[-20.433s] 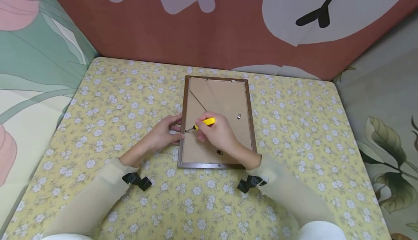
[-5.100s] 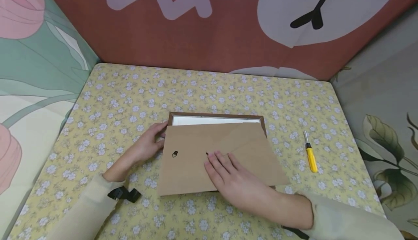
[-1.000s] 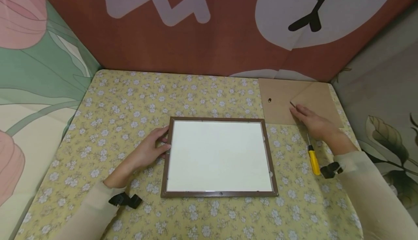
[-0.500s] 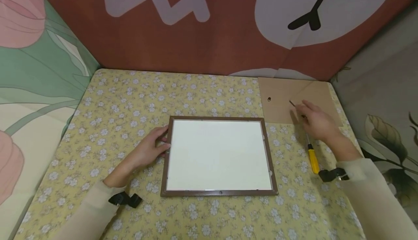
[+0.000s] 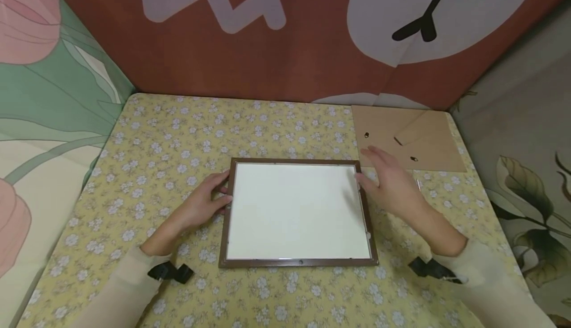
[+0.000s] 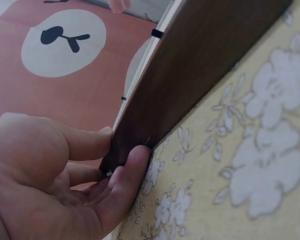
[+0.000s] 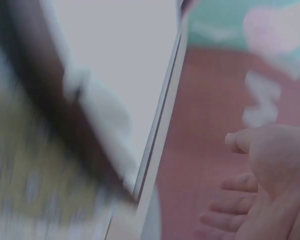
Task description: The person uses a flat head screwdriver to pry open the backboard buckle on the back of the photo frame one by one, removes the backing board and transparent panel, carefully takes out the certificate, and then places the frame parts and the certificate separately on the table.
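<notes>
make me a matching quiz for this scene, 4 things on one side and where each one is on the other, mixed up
Things:
1. frame
2. backing board
3. left hand
4. right hand

Places:
A. far right corner of the table
B. at the frame's left edge
C. middle of the table, white sheet up
D. over the frame's right edge

Pairs: 1-C, 2-A, 3-B, 4-D
</notes>
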Demonstrator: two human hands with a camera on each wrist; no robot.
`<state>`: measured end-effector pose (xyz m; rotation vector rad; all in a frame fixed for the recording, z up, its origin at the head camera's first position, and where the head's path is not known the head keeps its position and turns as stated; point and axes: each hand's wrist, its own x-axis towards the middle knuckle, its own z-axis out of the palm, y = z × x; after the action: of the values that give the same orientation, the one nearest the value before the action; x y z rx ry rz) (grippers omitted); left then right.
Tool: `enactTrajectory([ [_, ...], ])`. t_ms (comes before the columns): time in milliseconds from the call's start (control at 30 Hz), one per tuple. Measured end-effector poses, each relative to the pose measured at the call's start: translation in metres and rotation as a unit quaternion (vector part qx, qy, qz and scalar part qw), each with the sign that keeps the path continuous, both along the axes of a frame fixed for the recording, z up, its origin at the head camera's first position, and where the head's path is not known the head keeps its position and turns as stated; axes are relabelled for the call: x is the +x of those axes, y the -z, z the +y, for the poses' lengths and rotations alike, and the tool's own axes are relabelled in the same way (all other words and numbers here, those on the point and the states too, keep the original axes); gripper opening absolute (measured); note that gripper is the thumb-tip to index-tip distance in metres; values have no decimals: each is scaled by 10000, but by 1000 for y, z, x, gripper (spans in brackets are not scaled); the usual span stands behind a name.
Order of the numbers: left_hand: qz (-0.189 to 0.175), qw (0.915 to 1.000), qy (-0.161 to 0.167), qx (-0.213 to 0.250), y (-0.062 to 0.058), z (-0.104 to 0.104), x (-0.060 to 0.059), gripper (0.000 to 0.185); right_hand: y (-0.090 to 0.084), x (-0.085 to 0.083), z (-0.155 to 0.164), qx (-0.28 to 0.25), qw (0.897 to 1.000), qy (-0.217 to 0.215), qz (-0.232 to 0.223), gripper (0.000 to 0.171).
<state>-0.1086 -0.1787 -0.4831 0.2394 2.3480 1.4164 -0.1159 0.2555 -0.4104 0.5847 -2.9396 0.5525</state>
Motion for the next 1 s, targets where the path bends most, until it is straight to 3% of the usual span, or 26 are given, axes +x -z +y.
enactTrajectory([
  [200, -23, 10000, -11, 6, 0, 0, 0, 69, 4, 31, -60, 132, 9981, -593, -90, 68],
  [400, 3, 10000, 23, -9, -1, 0, 0, 68, 17, 53, -100, 346, 9915, -1192, -382, 72],
  [733, 74, 10000, 63, 0, -2, 0, 0, 69, 40, 66, -136, 504, 9814, -1688, -759, 78],
  [1000, 123, 9999, 59, -18, -2, 1, 1, 69, 53, 71, -156, 845, 9794, -1658, -778, 85],
])
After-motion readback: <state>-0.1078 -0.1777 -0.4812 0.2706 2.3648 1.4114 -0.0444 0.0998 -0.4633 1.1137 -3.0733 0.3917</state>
